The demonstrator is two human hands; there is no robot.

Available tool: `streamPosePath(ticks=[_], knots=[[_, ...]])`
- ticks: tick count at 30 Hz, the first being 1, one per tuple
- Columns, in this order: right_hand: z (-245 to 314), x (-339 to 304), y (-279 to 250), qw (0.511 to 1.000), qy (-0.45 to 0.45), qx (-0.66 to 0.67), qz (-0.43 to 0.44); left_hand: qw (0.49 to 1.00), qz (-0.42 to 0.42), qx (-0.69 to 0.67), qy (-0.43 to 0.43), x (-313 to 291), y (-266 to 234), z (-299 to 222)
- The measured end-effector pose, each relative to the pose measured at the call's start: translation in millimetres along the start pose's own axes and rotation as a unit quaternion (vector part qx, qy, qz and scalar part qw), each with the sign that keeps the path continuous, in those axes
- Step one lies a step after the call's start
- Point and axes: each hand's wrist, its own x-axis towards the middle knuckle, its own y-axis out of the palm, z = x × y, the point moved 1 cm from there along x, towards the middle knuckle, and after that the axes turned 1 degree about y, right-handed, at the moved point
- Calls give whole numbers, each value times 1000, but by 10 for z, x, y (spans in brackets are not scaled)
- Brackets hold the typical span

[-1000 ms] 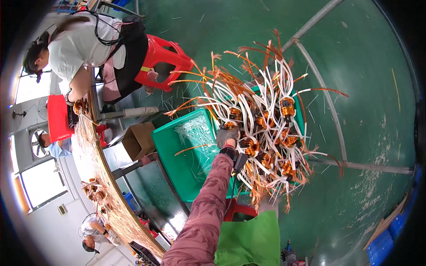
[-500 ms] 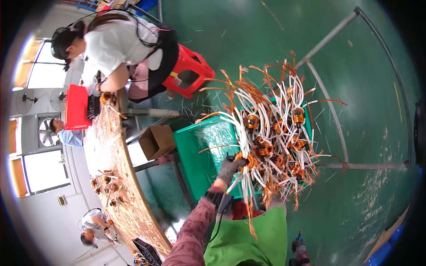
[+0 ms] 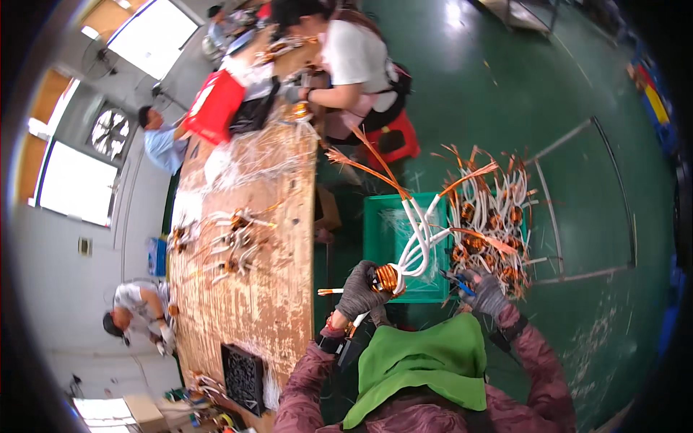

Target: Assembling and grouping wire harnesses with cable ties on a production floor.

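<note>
My left hand [image 3: 359, 294], in a dark grey knit glove, grips a copper-wound coil [image 3: 388, 278]. White-sleeved leads [image 3: 417, 249] rise from this coil, fanning out into frayed bare copper ends. A short white lead pokes out on the left of the hand. My right hand [image 3: 488, 294], gloved alike, is closed around blue-handled cutting pliers [image 3: 462, 282], their jaws pointing left towards the coil but apart from it. Under the leads stands a green plastic bin [image 3: 371, 238] with white scraps inside. Similar coils [image 3: 498, 216] lie heaped at its right side.
A long worn wooden table [image 3: 281, 231] runs along the left, bearing several coils [image 3: 234, 242], white scraps and a black tray [image 3: 242, 379]. A co-worker [image 3: 357, 61] sits by a red stool [image 3: 401, 141] at the far side. A metal frame [image 3: 552, 209] stands at right.
My left hand has lifted a coil off the heap and brought it over the bin's near edge. My right hand has come up with the pliers. The view has swung towards the table.
</note>
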Motion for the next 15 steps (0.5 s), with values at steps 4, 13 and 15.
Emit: streamPosePath(ticks=[4,13,15], knots=[[904,511,-280,993,-115,22,35,997,-44,-65,-3,-513,-418,-67],[1759,823,-268,941,-334,-39,37,988,-117,-101,31,-1086,-696,-63],[1793,828,-267,937,-340,-52,54,987,-119,-108,24,-1138,-698,-39]])
